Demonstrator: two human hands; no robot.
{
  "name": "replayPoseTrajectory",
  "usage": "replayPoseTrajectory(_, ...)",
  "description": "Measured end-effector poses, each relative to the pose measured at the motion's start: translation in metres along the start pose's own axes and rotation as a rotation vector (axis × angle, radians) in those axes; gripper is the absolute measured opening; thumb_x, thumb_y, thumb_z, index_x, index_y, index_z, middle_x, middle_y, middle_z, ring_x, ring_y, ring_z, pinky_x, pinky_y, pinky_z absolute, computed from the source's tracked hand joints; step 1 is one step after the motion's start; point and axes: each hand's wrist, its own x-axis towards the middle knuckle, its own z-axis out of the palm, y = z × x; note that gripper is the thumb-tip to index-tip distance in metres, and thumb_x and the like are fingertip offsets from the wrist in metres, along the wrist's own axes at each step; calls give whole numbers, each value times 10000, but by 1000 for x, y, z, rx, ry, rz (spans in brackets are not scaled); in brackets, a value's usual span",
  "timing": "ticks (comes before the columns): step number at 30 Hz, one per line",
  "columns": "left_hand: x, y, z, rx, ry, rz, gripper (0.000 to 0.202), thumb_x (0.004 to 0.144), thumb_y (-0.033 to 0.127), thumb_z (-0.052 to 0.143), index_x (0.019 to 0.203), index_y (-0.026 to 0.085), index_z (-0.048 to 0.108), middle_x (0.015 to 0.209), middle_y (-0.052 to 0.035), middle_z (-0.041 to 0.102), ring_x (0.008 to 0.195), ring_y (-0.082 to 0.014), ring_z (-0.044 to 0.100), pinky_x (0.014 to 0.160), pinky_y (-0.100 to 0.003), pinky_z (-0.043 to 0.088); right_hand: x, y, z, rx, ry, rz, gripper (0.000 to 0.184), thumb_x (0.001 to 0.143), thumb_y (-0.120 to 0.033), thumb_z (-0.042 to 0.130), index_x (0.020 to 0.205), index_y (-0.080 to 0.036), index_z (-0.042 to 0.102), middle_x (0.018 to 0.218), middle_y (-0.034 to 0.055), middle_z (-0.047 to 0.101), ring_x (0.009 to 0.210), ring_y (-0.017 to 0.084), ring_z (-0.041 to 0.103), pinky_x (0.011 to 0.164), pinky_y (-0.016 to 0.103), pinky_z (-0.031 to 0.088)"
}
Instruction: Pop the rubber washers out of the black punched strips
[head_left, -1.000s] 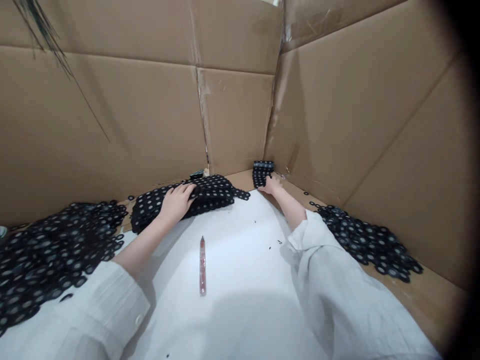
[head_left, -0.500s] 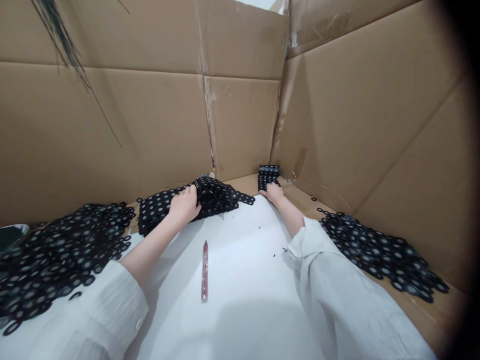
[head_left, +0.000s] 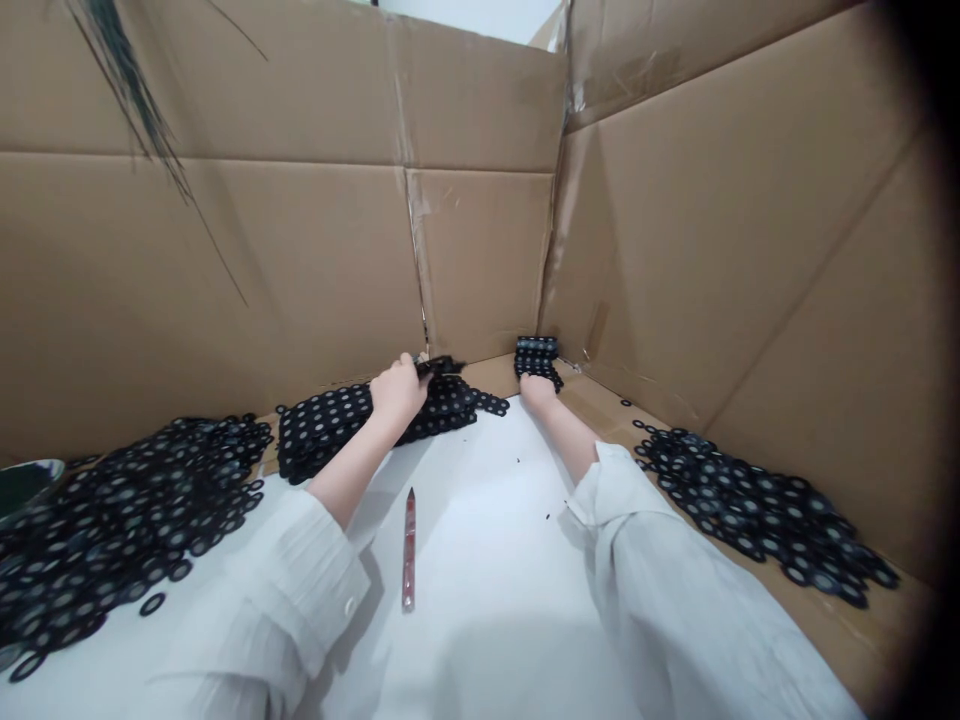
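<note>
My left hand [head_left: 399, 390] is closed on a bunched piece of black ring sheet [head_left: 448, 366], lifted just above a layered pile of black ring sheets [head_left: 322, 420]. These sheets are made of small joined rings with pale centres. Further right, my right hand [head_left: 538, 391] rests at the near edge of a small stack of black ring sheets [head_left: 535, 355] in the corner. Its fingers are hidden from me, so I cannot see whether they grip the stack. Between my forearms, a pen-like tool [head_left: 409, 550] with a dark tip and reddish clear barrel lies on the white surface [head_left: 480, 560].
Loose black rings [head_left: 142, 500] are heaped at the left, beside a dark round container [head_left: 28, 485]. More rings [head_left: 757, 500] lie at the right. Tall cardboard walls [head_left: 300, 250] meet behind my hands. Dark thin strands [head_left: 135, 80] hang at upper left.
My left hand has moved right and slightly up, with bunched sheet lifted in it; the pile beneath lies flatter. My right hand has shifted slightly left, and its fingers show less.
</note>
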Motion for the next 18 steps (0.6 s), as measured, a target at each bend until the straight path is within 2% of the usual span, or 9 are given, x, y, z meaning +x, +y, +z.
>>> replayPoseTrajectory(2,0,2,1,-3,39,-89,471,858,388,205,1093,52,438,964,-218,549,894,-332,543,718,-428,397,0,3,-1,49,58,64,337,828,-301,495,1097,-99,492,1081,106,520,928,177,538,783,364,461)
replayPoseTrajectory(4,-3,6,4,-9,53,-92,487,866,376,169,1140,52,407,1043,-234,511,982,-338,496,775,-435,367,-1,7,-2,100,114,126,330,830,-301,492,1096,-105,492,1075,100,523,920,174,541,776,361,464)
replayPoseTrajectory(8,-17,18,16,-39,-21,103,516,793,481,388,1181,142,420,1160,-180,475,1084,-313,424,886,-394,304,-7,14,-12,181,243,211,308,855,-300,444,1091,-106,486,1022,90,549,878,162,558,752,347,470)
replayPoseTrajectory(11,-21,20,17,-60,-96,183,687,662,569,533,1171,116,449,1206,-214,443,1107,-362,394,904,-440,287,-16,18,-33,212,367,216,303,905,-226,279,1086,-59,454,972,143,570,872,193,578,734,321,460)
replayPoseTrajectory(13,-16,12,5,-86,-149,210,726,624,616,535,1143,112,480,1171,-211,479,1078,-363,427,877,-447,324,-21,19,-53,221,449,202,326,905,-187,197,1091,-47,425,1002,186,557,893,226,579,723,317,449)
replayPoseTrajectory(15,-4,-3,-18,-153,-172,239,642,705,632,410,1133,160,488,1121,-142,536,1043,-288,481,853,-384,372,-26,19,-76,224,517,181,338,900,-174,157,1108,-57,398,1046,205,537,913,244,573,731,326,438)
replayPoseTrajectory(16,3,-13,-33,-267,-152,230,600,746,609,364,1122,159,490,1093,-120,560,1013,-250,507,841,-347,389,-28,18,-88,226,548,162,339,898,-167,148,1114,-67,389,1062,204,530,924,247,569,742,331,431)
replayPoseTrajectory(18,15,-34,-66,-396,-8,148,547,775,586,332,1085,168,500,1067,-82,580,981,-216,526,843,-319,396,-34,13,-114,240,618,93,330,894,-157,149,1123,-95,379,1072,184,529,934,247,563,762,347,420)
